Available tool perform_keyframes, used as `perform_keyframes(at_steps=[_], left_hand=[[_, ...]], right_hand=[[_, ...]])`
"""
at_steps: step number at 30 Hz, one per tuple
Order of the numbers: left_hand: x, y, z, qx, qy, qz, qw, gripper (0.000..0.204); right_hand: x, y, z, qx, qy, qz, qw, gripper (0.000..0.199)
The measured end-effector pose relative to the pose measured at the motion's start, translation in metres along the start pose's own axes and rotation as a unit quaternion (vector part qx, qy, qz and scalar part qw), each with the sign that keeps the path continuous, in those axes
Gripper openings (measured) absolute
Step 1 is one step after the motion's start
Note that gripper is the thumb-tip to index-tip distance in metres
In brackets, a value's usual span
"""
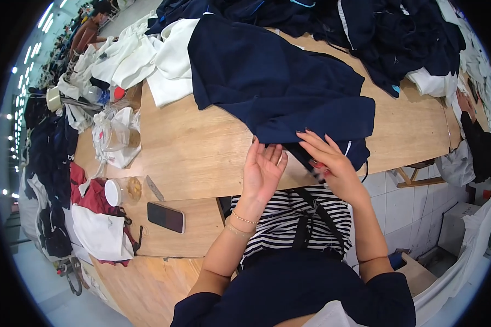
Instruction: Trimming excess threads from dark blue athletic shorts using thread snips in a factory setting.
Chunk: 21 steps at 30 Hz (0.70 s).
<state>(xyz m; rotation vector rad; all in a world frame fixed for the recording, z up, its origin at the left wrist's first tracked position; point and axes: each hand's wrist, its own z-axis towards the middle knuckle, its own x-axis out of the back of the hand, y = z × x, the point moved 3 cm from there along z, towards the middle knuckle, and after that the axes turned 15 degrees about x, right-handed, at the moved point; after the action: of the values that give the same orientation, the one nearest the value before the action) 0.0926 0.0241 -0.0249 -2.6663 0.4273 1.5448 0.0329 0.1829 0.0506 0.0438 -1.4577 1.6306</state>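
Both hands at the near edge of the wooden table (202, 147), working the lower hem of a navy garment (278, 87) spread across the tabletop.

Left hand (263, 170): open, palm up and turned toward the right, fingers loosely spread, fingertips touching the garment's near edge. Grips nothing. Thin bracelets on the wrist.

Right hand (328, 159): fingers extended flat over the garment's corner where it drops off the table edge, pressing it down. Something small and red (317, 165) shows under the palm, possibly a tool; too hidden to say, and whether the hand actually grips it I cannot tell.

Garment: main body lies mid-table, running toward the far edge, where it meets a heap of more navy fabric (398, 32). White fabric pieces (147, 57) lie toward the far left corner.

Left part of the table: clear plastic container (112, 136), white-lidded jar (121, 191) on its side, black phone (166, 217) lying flat on a lower near-left section. Red and white cloth (95, 218) hangs off the left edge.
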Motion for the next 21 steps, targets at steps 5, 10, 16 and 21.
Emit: perform_keyframes(at_steps=[5, 10, 16, 21], left_hand=[[-0.031, 0.005, -0.005, -0.054, -0.067, -0.1, 0.991, 0.02], [-0.051, 0.0, -0.018, -0.044, -0.127, -0.081, 0.988, 0.017], [-0.074, -0.009, -0.031, -0.106, -0.054, -0.001, 0.993, 0.015], [-0.074, -0.014, -0.035, -0.13, -0.088, 0.043, 0.987, 0.014]], right_hand=[[0.026, -0.017, -0.023, -0.017, 0.07, 0.1, 0.992, 0.047], [0.039, -0.024, -0.032, -0.009, 0.102, 0.123, 0.987, 0.041], [0.047, -0.012, -0.033, -0.15, 0.263, 0.015, 0.953, 0.027], [0.04, -0.016, -0.022, -0.072, 0.307, 0.036, 0.948, 0.025]])
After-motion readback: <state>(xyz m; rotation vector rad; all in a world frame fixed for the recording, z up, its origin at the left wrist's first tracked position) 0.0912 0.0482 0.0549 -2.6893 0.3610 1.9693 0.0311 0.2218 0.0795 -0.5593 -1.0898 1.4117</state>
